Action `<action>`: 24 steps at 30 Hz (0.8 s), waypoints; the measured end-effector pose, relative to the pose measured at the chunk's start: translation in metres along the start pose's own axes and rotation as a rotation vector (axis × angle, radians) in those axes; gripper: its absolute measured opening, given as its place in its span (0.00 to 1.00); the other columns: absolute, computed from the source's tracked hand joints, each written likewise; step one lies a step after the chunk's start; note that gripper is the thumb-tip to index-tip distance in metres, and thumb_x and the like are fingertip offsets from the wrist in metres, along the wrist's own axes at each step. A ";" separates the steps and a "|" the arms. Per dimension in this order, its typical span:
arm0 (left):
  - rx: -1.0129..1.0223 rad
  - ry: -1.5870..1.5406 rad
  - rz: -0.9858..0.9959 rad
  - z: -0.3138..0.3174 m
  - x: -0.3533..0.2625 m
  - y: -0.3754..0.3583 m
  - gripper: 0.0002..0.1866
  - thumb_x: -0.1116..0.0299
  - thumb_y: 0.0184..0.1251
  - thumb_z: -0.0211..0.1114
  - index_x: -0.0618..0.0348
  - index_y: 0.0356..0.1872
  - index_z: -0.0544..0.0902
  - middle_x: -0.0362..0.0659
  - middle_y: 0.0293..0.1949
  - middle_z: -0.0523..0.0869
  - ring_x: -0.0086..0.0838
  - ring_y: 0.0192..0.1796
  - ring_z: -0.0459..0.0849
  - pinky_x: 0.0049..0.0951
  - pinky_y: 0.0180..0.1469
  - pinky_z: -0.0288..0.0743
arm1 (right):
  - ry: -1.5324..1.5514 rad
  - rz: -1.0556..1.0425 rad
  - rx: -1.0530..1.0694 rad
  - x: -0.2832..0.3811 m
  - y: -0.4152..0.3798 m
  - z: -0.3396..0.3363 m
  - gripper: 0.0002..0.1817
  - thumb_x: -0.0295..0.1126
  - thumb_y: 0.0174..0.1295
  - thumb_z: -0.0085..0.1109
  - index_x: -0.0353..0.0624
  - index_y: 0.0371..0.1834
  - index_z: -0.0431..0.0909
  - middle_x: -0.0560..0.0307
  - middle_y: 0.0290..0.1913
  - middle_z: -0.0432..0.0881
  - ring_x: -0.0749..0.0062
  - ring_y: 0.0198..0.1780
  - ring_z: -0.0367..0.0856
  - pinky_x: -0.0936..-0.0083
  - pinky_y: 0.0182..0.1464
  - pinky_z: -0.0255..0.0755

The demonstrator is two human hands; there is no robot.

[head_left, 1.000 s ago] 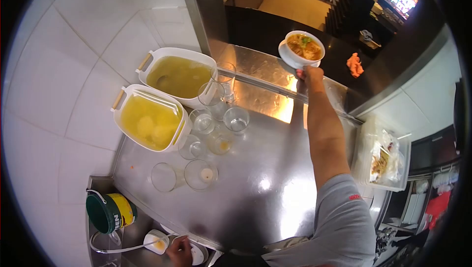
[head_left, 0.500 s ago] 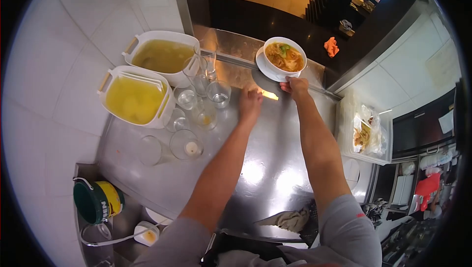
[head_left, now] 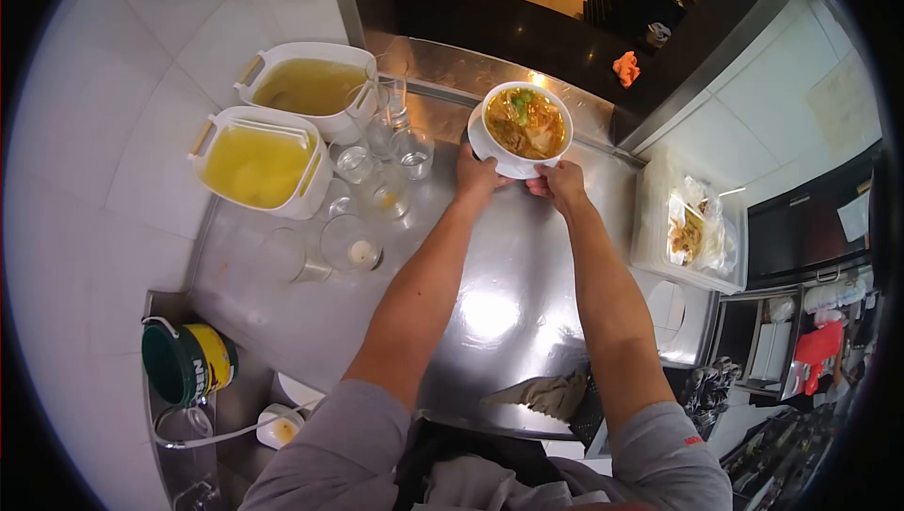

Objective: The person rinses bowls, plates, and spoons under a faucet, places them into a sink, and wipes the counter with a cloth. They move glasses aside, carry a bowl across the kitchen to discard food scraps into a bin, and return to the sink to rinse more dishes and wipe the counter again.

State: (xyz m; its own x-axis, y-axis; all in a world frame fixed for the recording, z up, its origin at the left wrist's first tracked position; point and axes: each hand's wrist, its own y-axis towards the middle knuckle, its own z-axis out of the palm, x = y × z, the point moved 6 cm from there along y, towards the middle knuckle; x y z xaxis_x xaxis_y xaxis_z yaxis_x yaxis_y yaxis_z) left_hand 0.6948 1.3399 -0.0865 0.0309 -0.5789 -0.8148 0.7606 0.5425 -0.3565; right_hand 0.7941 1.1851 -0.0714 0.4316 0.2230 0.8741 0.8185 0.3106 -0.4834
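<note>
A white bowl of orange-brown soup with green leaves on top sits on a white saucer. My left hand grips the saucer's near left edge, with some fingers hidden underneath. On the near right edge, my right hand pinches the same saucer close below the bowl. Both are at the far side of the steel counter, by the pass-through ledge.
Several drinking glasses stand left of my left arm. Behind them are two white tubs of yellowish liquid. A clear plastic bin with food scraps is at right. An orange cloth lies beyond the ledge, and a grey-brown cloth lies near me.
My left hand has moved up to the saucer and taken hold of its left side. Bowl and saucer have come slightly left and toward me off the ledge, with my right hand still on them.
</note>
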 end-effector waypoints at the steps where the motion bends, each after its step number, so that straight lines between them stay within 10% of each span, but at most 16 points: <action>1: -0.002 0.012 0.003 -0.005 0.001 -0.009 0.23 0.85 0.67 0.51 0.62 0.62 0.60 0.60 0.57 0.75 0.54 0.50 0.85 0.51 0.46 0.88 | -0.013 0.004 0.020 -0.005 -0.008 0.000 0.07 0.23 0.65 0.60 0.31 0.41 0.74 0.43 0.31 0.84 0.62 0.27 0.86 0.70 0.28 0.86; 11: -0.134 0.030 0.008 -0.061 0.019 -0.136 0.23 0.86 0.64 0.53 0.64 0.60 0.61 0.58 0.56 0.75 0.52 0.50 0.85 0.48 0.42 0.90 | -0.314 0.181 0.301 -0.055 -0.122 -0.008 0.08 0.26 0.65 0.61 0.30 0.35 0.76 0.45 0.28 0.84 0.58 0.26 0.87 0.63 0.26 0.86; 15: -0.210 0.079 0.018 -0.080 0.024 -0.182 0.23 0.87 0.62 0.54 0.63 0.59 0.65 0.55 0.56 0.75 0.50 0.49 0.85 0.46 0.37 0.91 | -0.313 -0.105 0.224 -0.050 -0.128 -0.037 0.28 0.50 0.75 0.42 0.32 0.35 0.78 0.48 0.22 0.79 0.65 0.18 0.79 0.69 0.23 0.79; 24: -0.233 0.100 -0.001 -0.116 0.041 -0.256 0.21 0.86 0.64 0.53 0.70 0.59 0.63 0.60 0.54 0.77 0.48 0.42 0.88 0.39 0.35 0.91 | -0.309 -0.031 0.137 -0.074 -0.201 0.020 0.16 0.28 0.68 0.48 0.20 0.46 0.75 0.39 0.33 0.84 0.59 0.25 0.86 0.68 0.25 0.85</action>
State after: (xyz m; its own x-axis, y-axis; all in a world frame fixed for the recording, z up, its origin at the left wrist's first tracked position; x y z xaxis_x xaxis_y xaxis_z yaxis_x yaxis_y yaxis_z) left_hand 0.4261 1.2476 -0.0819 -0.0426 -0.5226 -0.8515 0.5904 0.6744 -0.4434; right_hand 0.5903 1.1242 -0.0399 0.2547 0.4750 0.8423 0.7619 0.4378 -0.4773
